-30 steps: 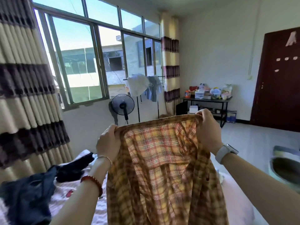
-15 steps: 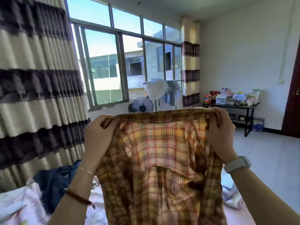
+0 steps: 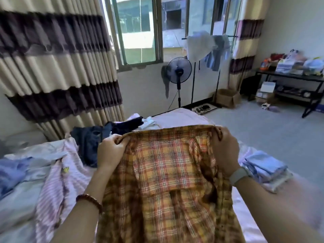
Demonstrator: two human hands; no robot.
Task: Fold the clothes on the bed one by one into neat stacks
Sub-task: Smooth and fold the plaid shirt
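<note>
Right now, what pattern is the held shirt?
Yellow, orange and brown plaid shirt, clearest in the head view.

Left hand (image 3: 112, 149): we have it raised in front of us, fingers curled and pinching the top edge of the yellow and red plaid cotton shirt (image 3: 166, 172).
Right hand (image 3: 225, 151): level with the left, back toward us, fingers curled over the shirt's other top corner.
Arms: both reach forward, the shirt hanging between them.
</note>
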